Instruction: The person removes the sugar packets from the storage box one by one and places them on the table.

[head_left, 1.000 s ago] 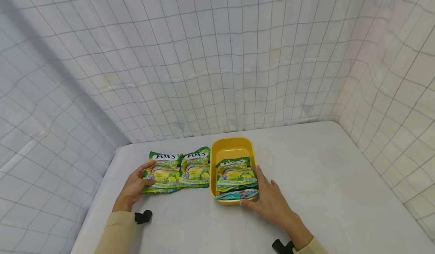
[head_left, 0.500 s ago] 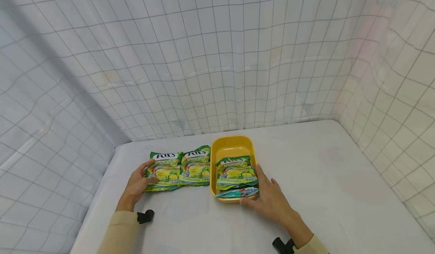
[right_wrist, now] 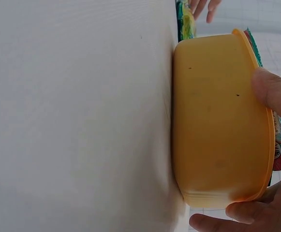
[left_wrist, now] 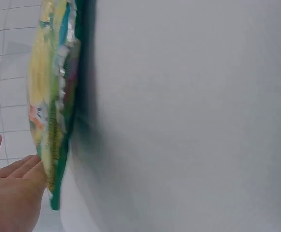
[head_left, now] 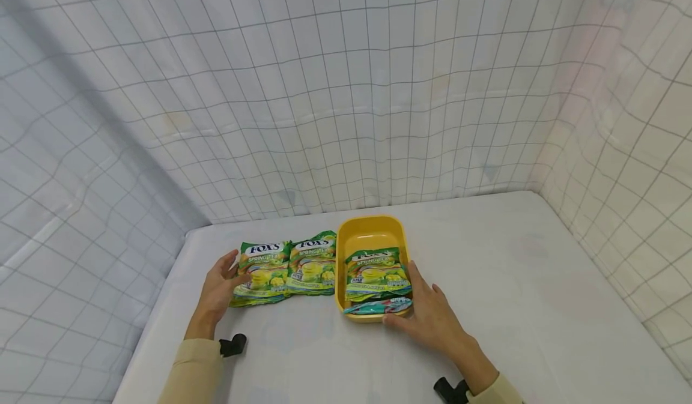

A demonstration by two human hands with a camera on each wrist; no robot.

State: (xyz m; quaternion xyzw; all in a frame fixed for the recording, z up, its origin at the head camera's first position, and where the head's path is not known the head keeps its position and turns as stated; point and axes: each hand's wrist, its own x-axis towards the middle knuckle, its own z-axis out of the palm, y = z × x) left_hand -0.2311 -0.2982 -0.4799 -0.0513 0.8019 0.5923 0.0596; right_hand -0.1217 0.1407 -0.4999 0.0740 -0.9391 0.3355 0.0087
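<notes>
In the head view, two green bags of Fox's Spring Tea candy lie side by side, a left bag point(head_left: 263, 267) and a right bag point(head_left: 312, 266). My left hand point(head_left: 217, 287) is at the outer edge of the left bag, fingers loose and thumb raised apart from it in the left wrist view. My right hand point(head_left: 429, 314) holds the near right corner of a yellow plastic tub point(head_left: 373, 227), thumb at its front rim and fingers along its right side. Inside the tub sits another green candy bag point(head_left: 376, 277), with a teal packet point(head_left: 378, 307) in front of it.
The tub stands right beside the right candy bag on a white-covered table point(head_left: 513, 272). White grid-patterned curtains point(head_left: 367, 104) rise behind the table and on both sides. A black camera mount point(head_left: 233, 345) is worn on the left wrist.
My left fingers have drawn back from the face of the left candy bag to its outer edge, the thumb lifting. My right hand stays at the tub's corner.
</notes>
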